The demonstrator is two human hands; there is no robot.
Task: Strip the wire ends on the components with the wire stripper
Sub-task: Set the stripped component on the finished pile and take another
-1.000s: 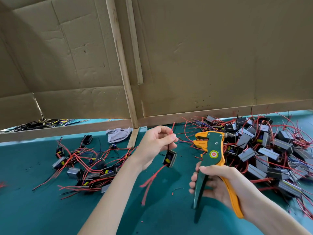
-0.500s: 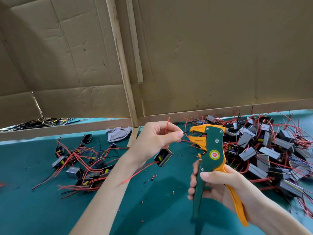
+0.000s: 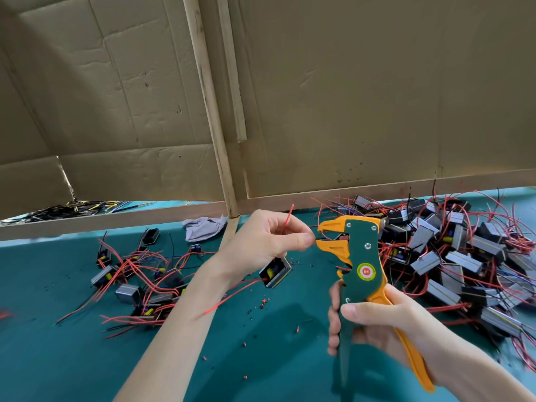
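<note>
My right hand (image 3: 374, 326) grips the handles of a green and orange wire stripper (image 3: 361, 256), held upright with its orange jaws pointing left. My left hand (image 3: 266, 242) pinches a thin wire between thumb and forefinger, its tip right at the stripper's jaws. A small black component (image 3: 275, 271) with a yellow part hangs below that hand by its wires. One red wire (image 3: 287, 219) sticks up above my fingers, another trails down left across my forearm.
A big pile of components with red wires (image 3: 452, 256) lies on the right of the teal table (image 3: 58, 358). A smaller heap (image 3: 136, 282) lies at left. Bits of red insulation (image 3: 264, 303) dot the table. Cardboard walls (image 3: 348, 97) and a grey rag (image 3: 204, 227) stand behind.
My left hand rose and moved right, bringing the wire end up to the stripper's jaws. The stripper lifted slightly and the component now hangs closer under my hand.
</note>
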